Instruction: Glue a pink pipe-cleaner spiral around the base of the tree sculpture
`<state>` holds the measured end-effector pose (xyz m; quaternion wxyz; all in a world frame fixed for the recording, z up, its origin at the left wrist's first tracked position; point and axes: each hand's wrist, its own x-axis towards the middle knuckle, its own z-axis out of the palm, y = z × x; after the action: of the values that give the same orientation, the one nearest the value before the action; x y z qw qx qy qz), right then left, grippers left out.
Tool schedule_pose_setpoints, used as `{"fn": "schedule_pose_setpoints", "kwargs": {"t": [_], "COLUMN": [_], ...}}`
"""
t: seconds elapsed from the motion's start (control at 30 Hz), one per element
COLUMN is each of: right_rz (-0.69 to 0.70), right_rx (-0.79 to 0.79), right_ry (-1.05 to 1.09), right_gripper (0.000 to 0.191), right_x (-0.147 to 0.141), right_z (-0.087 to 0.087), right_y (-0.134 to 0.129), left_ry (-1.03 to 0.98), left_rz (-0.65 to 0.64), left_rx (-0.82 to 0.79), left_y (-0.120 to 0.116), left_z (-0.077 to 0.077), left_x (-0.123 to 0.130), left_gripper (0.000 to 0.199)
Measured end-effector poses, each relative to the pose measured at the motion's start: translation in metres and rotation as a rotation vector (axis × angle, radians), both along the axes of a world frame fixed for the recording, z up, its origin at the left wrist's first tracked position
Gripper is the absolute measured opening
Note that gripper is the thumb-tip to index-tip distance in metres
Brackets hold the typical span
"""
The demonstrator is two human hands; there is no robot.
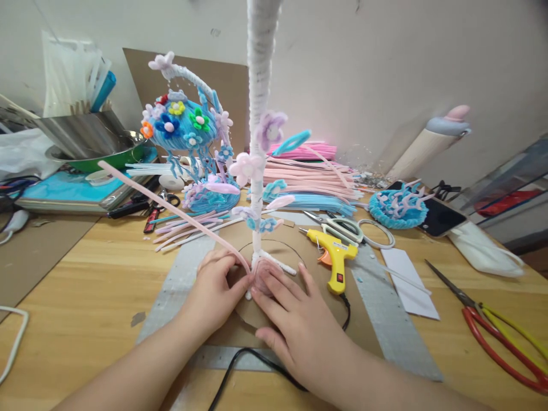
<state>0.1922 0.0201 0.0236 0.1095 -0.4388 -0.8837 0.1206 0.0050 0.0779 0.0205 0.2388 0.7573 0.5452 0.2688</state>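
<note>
A long pink pipe cleaner (pixel 171 208) rises up and to the left from the thumb and fingers of my left hand (pixel 216 291), which are closed on it. My right hand (pixel 291 314) lies with fingers spread, its fingertips pressing on a pink pipe-cleaner coil (pixel 264 275), partly hidden beneath them. Just behind the coil stands a white wrapped stem (pixel 257 91) with pastel flowers and leaves along it. White feet splay from its lower end onto a cardboard piece (pixel 308 319), where a curved line is visible.
A yellow glue gun (pixel 336 260) lies right of my hands, its black cord (pixel 240 357) running in front. Red-and-yellow-handled scissors (pixel 483 319) lie at far right. Behind are pink pipe cleaners (pixel 303 177), a blue flowered umbrella-like piece (pixel 184 125) and a blue woven dish (pixel 398 208).
</note>
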Motion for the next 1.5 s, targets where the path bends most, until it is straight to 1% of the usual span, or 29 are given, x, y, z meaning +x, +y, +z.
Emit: {"fn": "schedule_pose_setpoints", "kwargs": {"t": [0.1,0.3,0.37,0.53,0.67,0.83,0.9,0.97,1.07,1.2,1.3,1.5], "right_rz": [-0.001,-0.004,-0.007,0.014,0.018,0.015,0.002,-0.017,-0.004,0.024,0.032,0.024], "right_rx": [-0.009,0.001,0.002,-0.009,0.0,-0.053,-0.053,-0.041,-0.016,0.043,0.074,0.04], "right_ry": [0.028,0.173,0.185,0.117,0.063,0.083,0.106,0.112,0.065,-0.011,-0.025,-0.006], "right_gripper": [0.048,0.045,0.044,0.04,0.04,0.025,0.027,0.037,0.045,0.045,0.043,0.035], "right_x": [0.002,0.008,0.009,0.007,0.005,0.005,0.004,0.004,0.004,0.002,0.0,-0.002], "right_z": [0.0,-0.001,-0.001,-0.003,0.001,0.006,0.005,0.002,-0.001,-0.002,0.001,0.004], "right_y": [0.001,0.008,0.009,0.008,0.004,0.001,0.001,0.002,0.002,0.0,-0.001,-0.001], "left_ry": [0.001,0.006,0.004,0.016,0.018,0.019,0.017,0.012,0.012,0.02,0.03,0.038], "left_rz": [0.001,-0.012,-0.018,0.008,0.009,0.003,0.003,0.004,0.003,0.0,0.006,0.004], "left_rx": [0.007,0.005,0.005,-0.004,-0.003,0.001,0.0,0.001,0.001,0.0,-0.001,-0.004], "left_y": [0.0,0.001,0.001,0.001,-0.001,-0.001,-0.001,-0.002,-0.002,-0.001,-0.001,-0.001], "left_z": [0.0,-0.002,-0.002,0.0,0.001,0.002,0.003,0.003,0.003,0.002,0.003,0.003], "left_x": [-0.001,-0.003,-0.004,-0.003,-0.002,-0.001,-0.001,-0.001,-0.001,-0.001,-0.001,-0.001], "left_gripper": [0.01,0.011,0.01,0.013,0.011,0.009,0.009,0.008,0.008,0.008,0.009,0.01]}}
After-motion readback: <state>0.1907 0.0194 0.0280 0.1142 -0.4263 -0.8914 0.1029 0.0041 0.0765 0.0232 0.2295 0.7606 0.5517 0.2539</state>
